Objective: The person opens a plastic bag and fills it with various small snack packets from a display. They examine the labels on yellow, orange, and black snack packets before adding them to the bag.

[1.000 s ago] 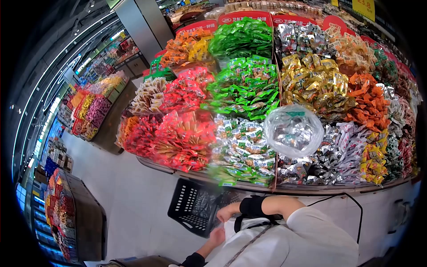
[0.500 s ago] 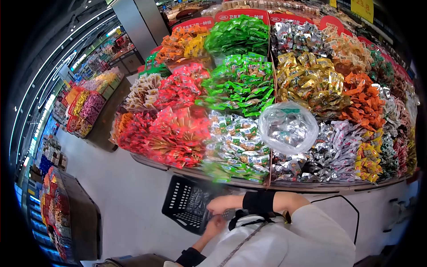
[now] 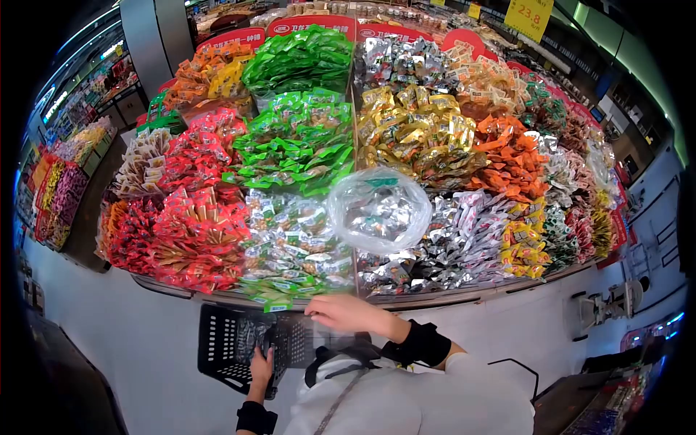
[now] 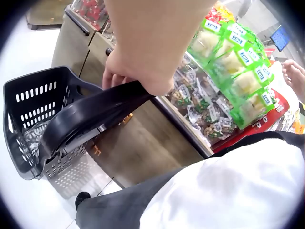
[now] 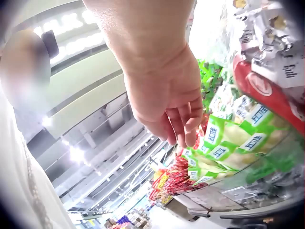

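A black shopping basket [image 3: 212, 339] with slotted walls hangs beside the display, with dark wrapped items inside it. My left hand [image 4: 125, 71] grips its thick black handle [image 4: 90, 107], fingers curled over the bar. Apart from it, my right hand [image 3: 341, 312] hovers at the display's front edge, nothing in it. In the right wrist view the right hand's fingers [image 5: 177, 125] droop, loosely bent, near green-and-white snack packets [image 5: 224, 148]. A clear plastic bag [image 3: 417, 230], its mouth spread wide, lies on the display over silvery packets.
Heaps of red [image 3: 196, 235], green [image 3: 297, 141], gold [image 3: 420, 127] and orange packets [image 3: 511, 156] fill the display, whose front rim [image 3: 464, 293] curves before me. Another snack stand [image 3: 72, 174] is at the left. A yellow price sign [image 3: 528, 18] hangs above.
The head view has swung right, so the display sits further left. My hands, close together by the basket before, are now apart; the right has risen to the display edge.
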Available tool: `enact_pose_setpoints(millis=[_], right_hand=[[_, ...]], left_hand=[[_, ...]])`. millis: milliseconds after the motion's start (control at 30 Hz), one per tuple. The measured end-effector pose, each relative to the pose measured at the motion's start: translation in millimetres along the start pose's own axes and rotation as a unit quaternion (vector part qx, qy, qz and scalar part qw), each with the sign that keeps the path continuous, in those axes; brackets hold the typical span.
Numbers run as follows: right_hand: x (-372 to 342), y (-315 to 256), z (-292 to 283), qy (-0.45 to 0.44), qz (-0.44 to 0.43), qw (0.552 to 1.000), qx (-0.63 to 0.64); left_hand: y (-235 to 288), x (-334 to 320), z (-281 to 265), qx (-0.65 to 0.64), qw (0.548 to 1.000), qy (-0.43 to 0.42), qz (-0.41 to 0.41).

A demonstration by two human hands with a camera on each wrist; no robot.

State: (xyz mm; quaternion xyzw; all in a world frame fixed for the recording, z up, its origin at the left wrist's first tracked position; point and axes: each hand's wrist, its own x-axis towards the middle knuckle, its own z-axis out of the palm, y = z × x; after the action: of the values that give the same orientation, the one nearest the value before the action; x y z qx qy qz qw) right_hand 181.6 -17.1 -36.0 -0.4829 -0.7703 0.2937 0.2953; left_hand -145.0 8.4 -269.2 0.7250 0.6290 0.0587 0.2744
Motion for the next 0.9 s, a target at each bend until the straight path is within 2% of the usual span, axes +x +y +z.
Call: enact_pose_setpoints(millis=[67,167,200,333,467,567,667,800,900], right_hand=[[-12.4,6.1,2.5,0.033,0.008,0.999,0.009],[-27.3,11.1,7.2,0.045,0.051,0.997,0.028],[-32.3,17.1,13.2,0.067,0.041,0.997,0.022],[-41.5,8.7,25.3,0.139,0.089,0.984,0.072],[-39.4,8.2,36.9,0.126,0.154,0.979,0.049],[-36.4,6.1,45.8,0.163,0.198,0.963,0.077],[-40.8,2.2,49.4,0.219,0.161,0.96,0.073],[-54.4,-14.0,39.7,0.329,0.182,0.924,0.07],[-73.6,-11.8,26.9,0.435,0.194,0.878,0.044]], left_hand=[[5.0,2.6,0.7,-0.006,0.999,0.01,0.039],[6.2,9.0,3.8,-0.032,0.999,0.012,0.032],[9.2,10.7,2.6,-0.028,0.999,0.014,0.026],[11.1,13.0,1.2,-0.036,0.998,0.033,0.033],[8.5,13.6,0.5,-0.049,0.997,0.038,0.051],[15.3,11.9,-8.6,-0.072,0.997,-0.011,0.007],[21.7,8.3,-15.1,-0.107,0.979,0.108,0.137],[70.5,3.7,-66.1,-0.168,0.944,0.114,0.26],[120.2,8.5,-102.7,-0.241,0.902,0.082,0.349]])
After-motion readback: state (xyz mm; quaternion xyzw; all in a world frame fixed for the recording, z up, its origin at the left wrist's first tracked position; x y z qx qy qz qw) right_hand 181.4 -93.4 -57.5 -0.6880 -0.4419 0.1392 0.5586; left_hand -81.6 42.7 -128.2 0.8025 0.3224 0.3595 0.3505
